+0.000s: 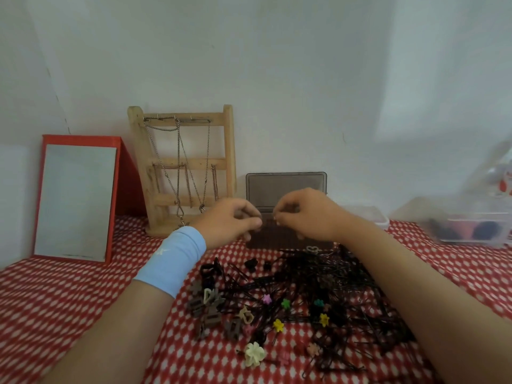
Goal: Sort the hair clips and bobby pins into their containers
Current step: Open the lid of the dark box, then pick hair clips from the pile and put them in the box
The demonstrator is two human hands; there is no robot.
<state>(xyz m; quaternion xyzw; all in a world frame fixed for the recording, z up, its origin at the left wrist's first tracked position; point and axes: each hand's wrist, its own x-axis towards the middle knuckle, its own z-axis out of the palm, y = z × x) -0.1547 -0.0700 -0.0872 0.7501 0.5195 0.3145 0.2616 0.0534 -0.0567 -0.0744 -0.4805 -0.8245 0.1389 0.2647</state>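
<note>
A big heap of black bobby pins (327, 284) lies on the red patterned cloth, mixed with small flower clips in yellow (278, 325), green, purple and cream (253, 354), and brown claw clips (207, 311) at its left. Behind the heap stands a dark brown box (285, 187) with its lid raised. My left hand (231, 218) and my right hand (303, 214) hover over the box, fingers pinched close together. What they pinch is too small and blurred to make out.
A wooden jewellery rack (182, 167) with chains stands behind my left hand. A red-framed mirror (76, 199) leans at the far left. Clear plastic containers (471, 225) sit at the right, and a small clear tub (368, 214) is beside the brown box.
</note>
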